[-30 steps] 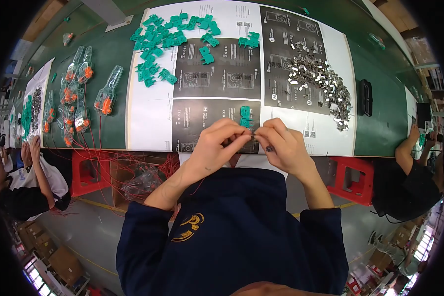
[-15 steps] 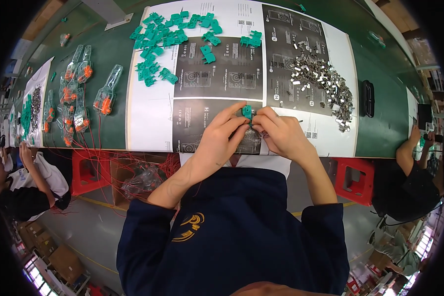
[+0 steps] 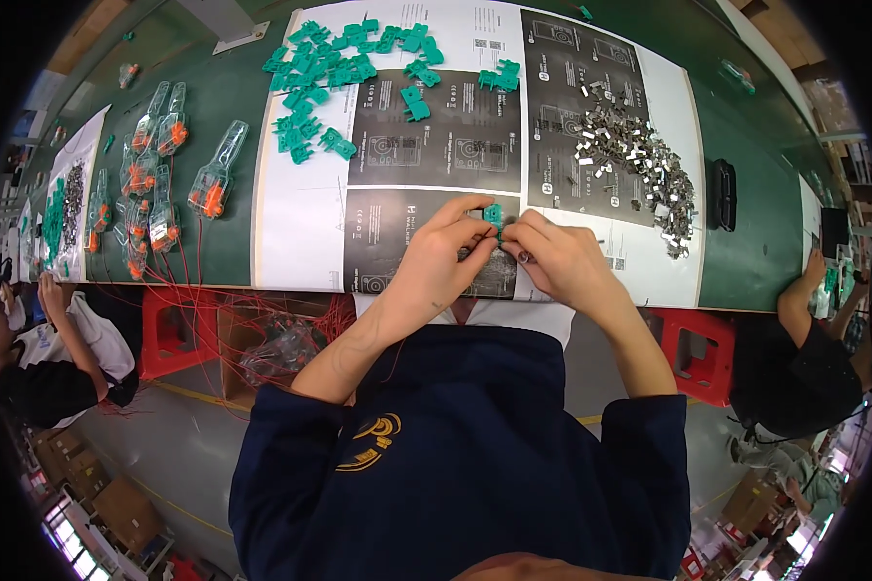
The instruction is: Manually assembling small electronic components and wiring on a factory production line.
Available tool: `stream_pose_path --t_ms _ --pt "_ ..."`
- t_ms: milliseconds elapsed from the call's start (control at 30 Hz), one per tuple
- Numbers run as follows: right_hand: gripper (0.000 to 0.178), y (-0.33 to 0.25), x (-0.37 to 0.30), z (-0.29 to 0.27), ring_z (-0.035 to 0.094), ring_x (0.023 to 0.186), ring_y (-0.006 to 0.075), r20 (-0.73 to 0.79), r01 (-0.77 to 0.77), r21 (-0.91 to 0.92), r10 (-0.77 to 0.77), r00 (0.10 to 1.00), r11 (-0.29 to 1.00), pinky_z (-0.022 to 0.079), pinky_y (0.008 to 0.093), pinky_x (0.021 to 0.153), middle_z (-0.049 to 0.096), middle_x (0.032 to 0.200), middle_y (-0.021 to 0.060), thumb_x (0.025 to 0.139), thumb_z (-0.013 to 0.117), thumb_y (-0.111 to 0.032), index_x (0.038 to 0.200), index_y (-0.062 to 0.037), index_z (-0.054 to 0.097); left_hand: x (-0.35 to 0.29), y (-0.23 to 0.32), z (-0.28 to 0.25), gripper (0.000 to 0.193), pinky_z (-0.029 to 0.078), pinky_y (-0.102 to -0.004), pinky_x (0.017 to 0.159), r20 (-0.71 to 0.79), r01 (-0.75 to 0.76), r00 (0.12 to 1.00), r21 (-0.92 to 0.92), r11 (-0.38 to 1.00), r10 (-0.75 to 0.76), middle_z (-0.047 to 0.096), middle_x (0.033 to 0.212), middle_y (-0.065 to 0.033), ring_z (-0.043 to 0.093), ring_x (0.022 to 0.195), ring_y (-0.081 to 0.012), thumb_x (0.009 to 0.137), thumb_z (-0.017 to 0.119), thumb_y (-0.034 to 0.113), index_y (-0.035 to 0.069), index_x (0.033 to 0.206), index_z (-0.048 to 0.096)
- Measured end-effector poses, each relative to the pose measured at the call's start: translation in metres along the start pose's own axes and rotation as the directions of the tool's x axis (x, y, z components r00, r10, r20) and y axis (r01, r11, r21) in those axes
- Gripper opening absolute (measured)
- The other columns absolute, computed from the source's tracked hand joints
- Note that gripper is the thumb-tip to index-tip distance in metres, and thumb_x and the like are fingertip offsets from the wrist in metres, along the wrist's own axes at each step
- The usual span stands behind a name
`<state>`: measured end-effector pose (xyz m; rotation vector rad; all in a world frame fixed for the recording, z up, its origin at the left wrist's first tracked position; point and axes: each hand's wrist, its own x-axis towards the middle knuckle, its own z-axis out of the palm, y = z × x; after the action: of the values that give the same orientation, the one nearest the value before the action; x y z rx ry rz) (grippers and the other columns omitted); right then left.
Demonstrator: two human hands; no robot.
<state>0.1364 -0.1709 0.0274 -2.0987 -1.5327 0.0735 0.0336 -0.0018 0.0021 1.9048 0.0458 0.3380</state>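
Observation:
My left hand (image 3: 448, 254) is closed in a pinch around a small green plastic part (image 3: 493, 214), near the table's front edge. My right hand (image 3: 558, 259) meets it from the other side, thumb and fingers pressed together against the part's lower edge. Something small and dark shows by the right fingers; whatever they grip is too small and covered to name. Beyond my hands lies a loose pile of similar green plastic parts (image 3: 325, 70). Off to the right is a heap of small shiny metal pieces (image 3: 639, 160).
Printed black-and-white sheets (image 3: 436, 155) cover the green table (image 3: 741, 252). At left lie several clear plastic pieces with orange parts (image 3: 213, 184) and red wires. A black object (image 3: 722, 194) rests at right. Red stools (image 3: 693, 358) stand below; other people sit on both sides.
The view has shifted slightly. My two hands stay together at the green part, with only small movements of the right fingers against it.

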Motion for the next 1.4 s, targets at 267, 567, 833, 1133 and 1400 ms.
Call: stream_pose_path --t_ms 267,567,833,1133,1400 --pt "0.031 -0.040 -0.023 0.026 0.044 0.050 0.0199 -0.269 0.352 0.072 -0.321 0.908 0.933 0.035 0.0342 0.051 0.044 0.058 0.0022 0.066 0.076 0.000 0.064 -0.0085 0.047 -0.020 0.009 0.010 0.010 0.055 -0.0259 0.064 0.013 0.033 0.999 -0.021 0.999 -0.033 0.060 0.119 -0.0143 0.066 0.077 -0.0160 0.082 0.067 -0.004 -0.007 0.091 0.066" --pt "0.037 -0.035 -0.029 0.099 0.039 0.048 0.0189 -0.517 0.561 0.106 -0.436 0.736 0.821 0.036 0.0323 0.056 0.035 0.050 0.0001 0.060 0.066 0.009 0.051 -0.0112 0.036 -0.017 0.011 0.014 0.007 0.053 -0.0284 0.065 -0.032 -0.022 0.999 0.019 1.000 0.023 0.061 0.116 -0.0145 0.064 0.073 -0.0165 0.080 0.068 -0.003 -0.007 0.085 0.067" --pt "0.037 -0.045 -0.019 0.041 0.034 0.042 0.0209 -0.577 0.530 0.527 -0.179 0.797 0.664 0.032 0.0332 0.048 0.032 0.048 0.0042 0.072 0.063 -0.004 0.050 -0.0072 0.033 -0.019 0.013 0.005 0.009 0.052 -0.0307 0.070 0.056 -0.030 0.998 0.038 0.999 0.028 0.060 0.116 -0.0159 0.065 0.080 -0.0216 0.082 0.065 -0.004 -0.006 0.090 0.067" --pt "0.055 -0.047 -0.011 0.024 0.018 0.038 0.0141 -0.455 0.353 0.881 0.356 0.816 0.315 0.020 0.0322 0.042 0.024 0.043 0.0016 0.097 0.040 -0.033 0.050 -0.0102 0.022 -0.021 0.014 0.018 0.010 0.051 -0.0363 0.071 -0.044 -0.104 0.993 0.052 0.993 0.106 0.054 0.117 -0.0180 0.063 0.080 -0.0303 0.082 0.061 -0.007 -0.007 0.092 0.061" --pt "0.051 -0.047 0.001 0.022 0.019 0.038 0.0133 -0.316 0.163 0.928 0.474 0.821 0.336 0.021 0.0315 0.042 0.024 0.043 0.0004 0.096 0.039 -0.024 0.050 -0.0102 0.022 -0.020 0.019 0.017 0.009 0.050 -0.0368 0.070 -0.042 -0.068 0.997 0.050 0.996 0.070 0.054 0.115 -0.0178 0.062 0.077 -0.0308 0.082 0.060 -0.008 -0.007 0.091 0.061"
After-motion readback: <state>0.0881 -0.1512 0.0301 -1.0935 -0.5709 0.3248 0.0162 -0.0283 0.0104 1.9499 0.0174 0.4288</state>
